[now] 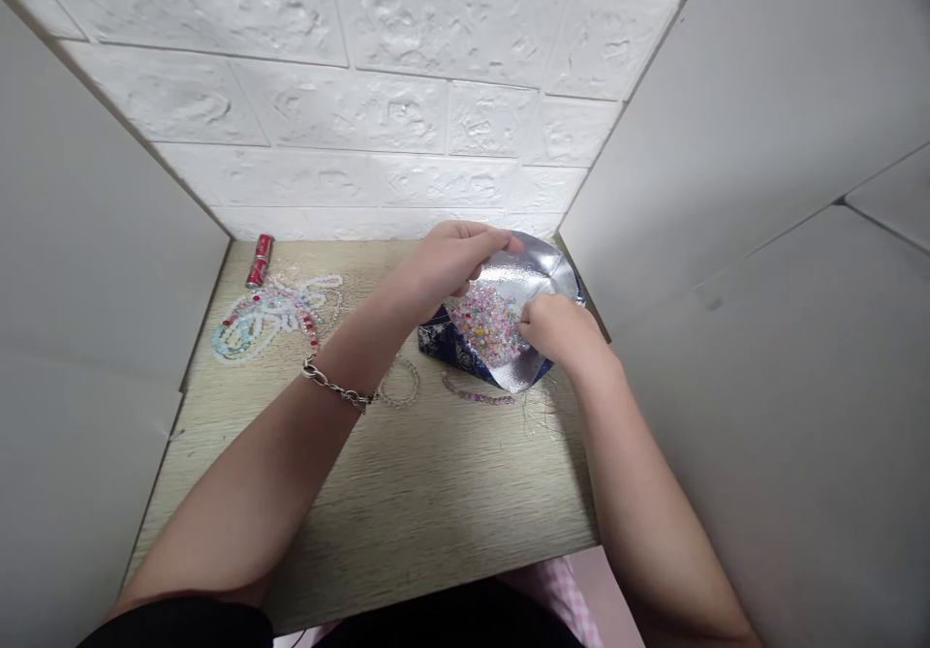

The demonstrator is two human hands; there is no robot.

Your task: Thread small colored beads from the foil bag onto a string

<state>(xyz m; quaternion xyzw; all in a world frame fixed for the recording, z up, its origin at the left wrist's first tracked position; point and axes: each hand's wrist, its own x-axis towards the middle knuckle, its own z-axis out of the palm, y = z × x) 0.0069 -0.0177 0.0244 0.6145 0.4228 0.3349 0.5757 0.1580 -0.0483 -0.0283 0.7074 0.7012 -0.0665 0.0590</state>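
Wooden worktop (407, 493), white walls (363, 67). Pinching rim of foil bag (527, 275) at far right corner with left hand (443, 262). Reaching into beads (488, 324) with curled right hand (558, 333), grasp unclear.

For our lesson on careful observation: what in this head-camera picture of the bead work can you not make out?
Head view:
Right hand fingers: curled under the hand, grip unknown.
Beads in the foil pouch: too small to tell apart.
Red tube label: too small.
Left hand grips, hiding part of the pouch rim.
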